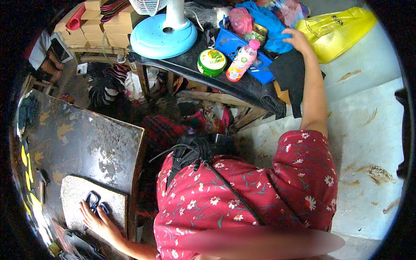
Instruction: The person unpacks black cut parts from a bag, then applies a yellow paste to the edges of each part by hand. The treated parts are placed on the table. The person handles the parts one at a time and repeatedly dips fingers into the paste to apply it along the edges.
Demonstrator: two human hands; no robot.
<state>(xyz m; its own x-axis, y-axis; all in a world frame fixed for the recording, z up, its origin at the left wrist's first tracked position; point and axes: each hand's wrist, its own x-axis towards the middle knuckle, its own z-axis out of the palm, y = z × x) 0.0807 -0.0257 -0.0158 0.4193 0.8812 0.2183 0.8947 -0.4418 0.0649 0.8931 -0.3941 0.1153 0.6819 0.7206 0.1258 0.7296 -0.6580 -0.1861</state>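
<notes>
My left hand lies with fingers stretched over a pair of dark-handled scissors, which rests on a worn grey board on the dark table. My right hand reaches out far to the upper right, fingers apart, at the edge of a crumpled blue plastic bag. Beside that hand is a yellow plastic bag. Below it hangs a piece of black material. Whether the right fingertips touch the blue bag I cannot tell.
A blue basket, a pink-capped bottle, a green round tub and a fan with a light-blue base stand on the far black table. A hammer-like tool lies at left. Another person sits far left.
</notes>
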